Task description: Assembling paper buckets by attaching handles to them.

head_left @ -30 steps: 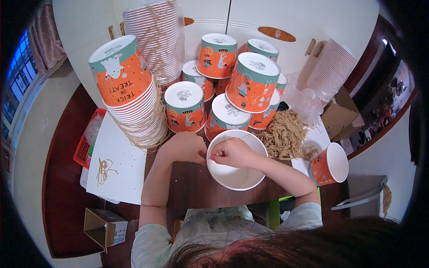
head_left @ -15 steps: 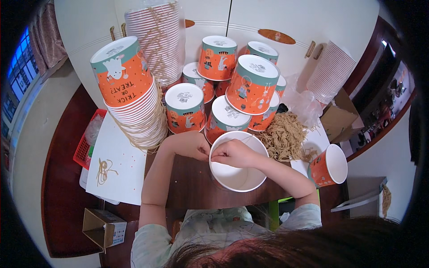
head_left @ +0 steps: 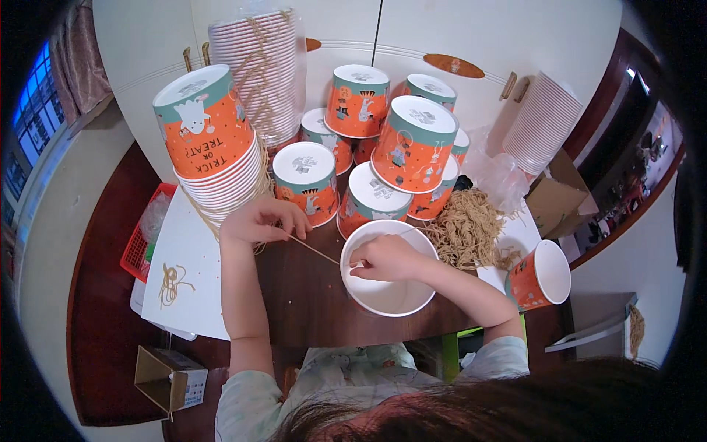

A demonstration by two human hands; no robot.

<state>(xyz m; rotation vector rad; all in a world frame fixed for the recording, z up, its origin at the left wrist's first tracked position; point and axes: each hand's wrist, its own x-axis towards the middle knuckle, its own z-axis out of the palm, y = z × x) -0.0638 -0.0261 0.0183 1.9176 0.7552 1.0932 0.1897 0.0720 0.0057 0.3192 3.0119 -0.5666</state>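
My left hand (head_left: 259,221) pinches a tan cord (head_left: 315,251) between thumb and finger, out to the left of an open paper bucket (head_left: 394,300). The cord runs taut and slanting down to the bucket's left side, near the rim. White inside, the bucket stands upright in front of me on the brown table (head_left: 294,317). My right hand (head_left: 389,258) reaches over its right rim, with curled fingers inside by the left wall; what they hold is hidden. A heap of tan cords (head_left: 471,228) lies just right of the bucket.
Upside-down orange and green buckets (head_left: 416,147) are piled behind. A nested stack (head_left: 195,125) with cords hanging on it stands left; a taller wrapped stack (head_left: 261,74) is behind it. Another bucket (head_left: 530,280) lies tilted at right. Loose cord (head_left: 175,286) lies on the white surface at left.
My left hand has moved left and slightly up, away from the bucket, drawing out a length of cord. My right hand stays inside the bucket, its fingers a little looser.
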